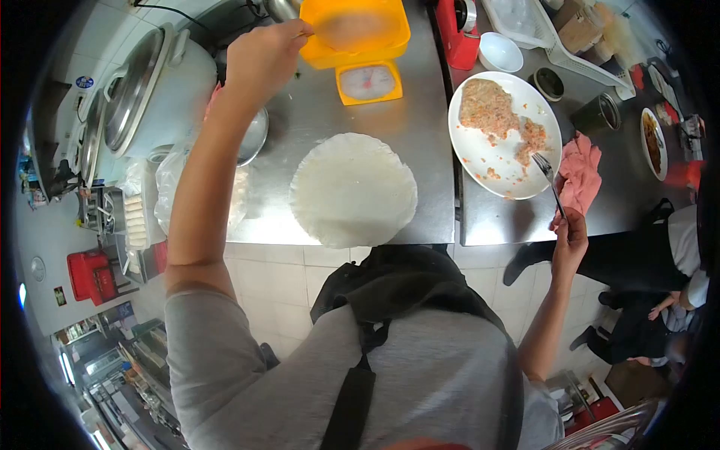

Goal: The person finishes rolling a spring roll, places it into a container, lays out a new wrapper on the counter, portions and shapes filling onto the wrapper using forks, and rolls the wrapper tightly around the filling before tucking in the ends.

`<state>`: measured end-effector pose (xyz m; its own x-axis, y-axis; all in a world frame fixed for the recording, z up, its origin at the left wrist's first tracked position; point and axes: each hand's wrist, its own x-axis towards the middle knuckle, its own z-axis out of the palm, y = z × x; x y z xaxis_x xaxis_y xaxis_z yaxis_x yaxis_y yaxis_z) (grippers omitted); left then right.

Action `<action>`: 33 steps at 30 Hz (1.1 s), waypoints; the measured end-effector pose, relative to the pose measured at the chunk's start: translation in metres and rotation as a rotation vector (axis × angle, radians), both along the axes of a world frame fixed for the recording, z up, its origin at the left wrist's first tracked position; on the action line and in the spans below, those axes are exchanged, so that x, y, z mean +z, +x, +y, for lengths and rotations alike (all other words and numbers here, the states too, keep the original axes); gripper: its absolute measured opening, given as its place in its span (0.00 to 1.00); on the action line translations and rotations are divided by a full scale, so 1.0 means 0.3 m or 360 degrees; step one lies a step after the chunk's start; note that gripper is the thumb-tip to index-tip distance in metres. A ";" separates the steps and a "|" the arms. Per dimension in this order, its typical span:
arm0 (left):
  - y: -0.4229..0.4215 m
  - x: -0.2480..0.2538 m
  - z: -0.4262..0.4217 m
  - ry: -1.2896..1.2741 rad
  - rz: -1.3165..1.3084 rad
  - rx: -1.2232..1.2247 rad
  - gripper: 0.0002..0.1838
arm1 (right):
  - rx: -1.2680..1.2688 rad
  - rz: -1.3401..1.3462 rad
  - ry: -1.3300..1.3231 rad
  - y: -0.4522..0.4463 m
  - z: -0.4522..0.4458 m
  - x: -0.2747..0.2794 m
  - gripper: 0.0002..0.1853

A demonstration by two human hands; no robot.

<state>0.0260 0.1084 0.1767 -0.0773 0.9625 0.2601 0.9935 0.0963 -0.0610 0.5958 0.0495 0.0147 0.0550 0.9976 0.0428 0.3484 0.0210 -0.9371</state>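
My left hand (262, 56) is at the left rim of a yellow scale bowl (311, 54), fingers pinched together; what they grip is hidden. A blurred pale tan shape (356, 30) shows inside the bowl. Below it is the yellow kitchen scale's dial (367, 81). My right hand (571, 238) holds a fork (553, 184) by its handle end, tines down on a white oval plate (469, 161). On that plate lies orange-flecked minced filling (484, 109), with a smaller loose heap near the tines. A round white sheet, seemingly dough wrappers (352, 191), lies on the steel table before me.
A pink cloth (579, 172) touches the plate's right side. Behind stand a white bowl (501, 52), a red device (457, 37) and a white basket (585, 64). Large lidded pots (161, 90) stand left. Other people (645, 255) are at the right, beyond the table edge.
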 end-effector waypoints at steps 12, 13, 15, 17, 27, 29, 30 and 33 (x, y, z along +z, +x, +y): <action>-0.001 -0.003 -0.075 0.0268 -0.0171 -0.0005 0.15 | -0.0190 -0.0405 0.0247 -0.125 -0.084 -0.056 0.07; 0.007 0.001 -0.082 0.0267 -0.0166 -0.0014 0.15 | -0.0198 -0.0400 0.0246 -0.129 -0.083 -0.065 0.07; 0.016 0.001 -0.096 0.0283 -0.0188 -0.0038 0.15 | -0.0192 -0.0312 0.0324 -0.135 -0.092 -0.084 0.06; -0.005 -0.005 -0.094 0.0326 -0.0077 -0.0100 0.15 | -0.0218 -0.0297 0.0300 -0.148 -0.104 -0.082 0.06; 0.034 0.060 -0.118 0.0463 -0.0041 -0.0326 0.11 | -0.0300 -0.0179 0.0491 -0.185 -0.009 0.005 0.06; 0.047 0.066 -0.105 0.0423 -0.0038 -0.0242 0.11 | -0.0176 -0.0421 0.0880 -0.306 0.084 0.135 0.07; 0.047 0.069 -0.093 0.0371 -0.0038 -0.0161 0.12 | -0.0117 -0.0572 0.1020 -0.362 0.125 0.203 0.07; -0.002 0.028 0.000 0.0478 -0.0006 -0.0403 0.13 | 0.0130 -0.0807 0.1260 -0.575 0.216 0.411 0.10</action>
